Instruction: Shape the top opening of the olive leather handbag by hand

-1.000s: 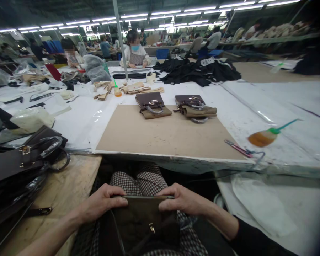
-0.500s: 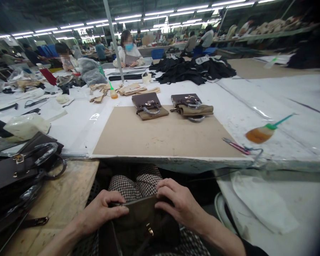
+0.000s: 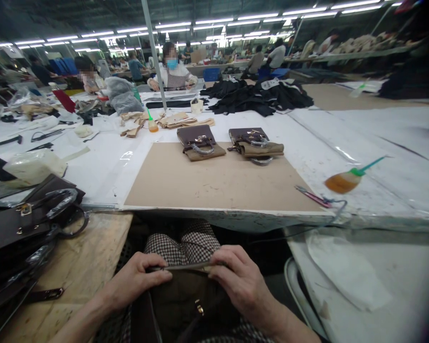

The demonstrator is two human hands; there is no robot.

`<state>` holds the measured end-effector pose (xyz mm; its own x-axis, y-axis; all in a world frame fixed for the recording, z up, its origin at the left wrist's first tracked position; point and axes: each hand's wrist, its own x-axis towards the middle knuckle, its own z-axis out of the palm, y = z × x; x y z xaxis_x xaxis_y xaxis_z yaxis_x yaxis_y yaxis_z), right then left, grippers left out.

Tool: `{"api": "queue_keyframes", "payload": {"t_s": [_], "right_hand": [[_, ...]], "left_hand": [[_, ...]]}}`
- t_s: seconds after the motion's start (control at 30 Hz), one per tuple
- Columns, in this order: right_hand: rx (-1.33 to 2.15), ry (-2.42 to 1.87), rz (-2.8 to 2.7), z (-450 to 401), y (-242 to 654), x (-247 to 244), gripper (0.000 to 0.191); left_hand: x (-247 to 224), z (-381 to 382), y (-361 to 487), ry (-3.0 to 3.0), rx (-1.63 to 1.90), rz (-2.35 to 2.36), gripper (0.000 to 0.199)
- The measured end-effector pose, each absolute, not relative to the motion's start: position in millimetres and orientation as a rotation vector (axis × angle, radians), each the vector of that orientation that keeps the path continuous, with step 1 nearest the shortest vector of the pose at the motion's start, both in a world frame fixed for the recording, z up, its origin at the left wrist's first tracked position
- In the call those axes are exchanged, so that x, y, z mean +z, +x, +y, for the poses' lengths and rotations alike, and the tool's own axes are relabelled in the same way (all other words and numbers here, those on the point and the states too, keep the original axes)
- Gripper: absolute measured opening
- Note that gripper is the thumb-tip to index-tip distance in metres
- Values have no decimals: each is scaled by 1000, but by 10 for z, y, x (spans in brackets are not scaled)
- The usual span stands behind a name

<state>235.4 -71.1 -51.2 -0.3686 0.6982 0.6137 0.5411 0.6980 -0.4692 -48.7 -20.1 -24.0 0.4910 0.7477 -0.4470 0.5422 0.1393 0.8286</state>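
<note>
A dark brown leather bag (image 3: 189,305) with a small gold clasp lies on my lap, over checked trousers. My left hand (image 3: 137,278) pinches the bag's top edge at its left end. My right hand (image 3: 238,281) grips the same edge at its right end, fingers curled over it. Both hands sit below the near edge of the worktable. Ahead on the table lies a tan cardboard mat (image 3: 218,183), and at its far edge rest two finished brown handbags (image 3: 200,141) (image 3: 255,142).
Dark bags with plastic-wrapped handles (image 3: 25,224) pile up on a wooden bench at my left. A glue bottle with a green nozzle (image 3: 346,180) and pink-handled snips (image 3: 312,196) lie at the right of the mat. Black fabric (image 3: 260,97) is heaped behind. Other people work across the table.
My right hand shifted along the bag's top edge and now curls over it; the edge looks pressed flatter between both hands. The view dipped slightly.
</note>
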Motion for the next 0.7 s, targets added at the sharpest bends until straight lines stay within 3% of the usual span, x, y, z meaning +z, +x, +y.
{"api": "queue_keyframes", "payload": {"t_s": [0.2, 0.7], "right_hand": [[62, -819, -2202, -692, 2448, -578, 20], [13, -968, -2110, -807, 2355, -551, 25]], "left_hand": [[-297, -159, -469, 1428, 213, 1156, 39], [-327, -160, -482, 1397, 241, 1153, 39]]}}
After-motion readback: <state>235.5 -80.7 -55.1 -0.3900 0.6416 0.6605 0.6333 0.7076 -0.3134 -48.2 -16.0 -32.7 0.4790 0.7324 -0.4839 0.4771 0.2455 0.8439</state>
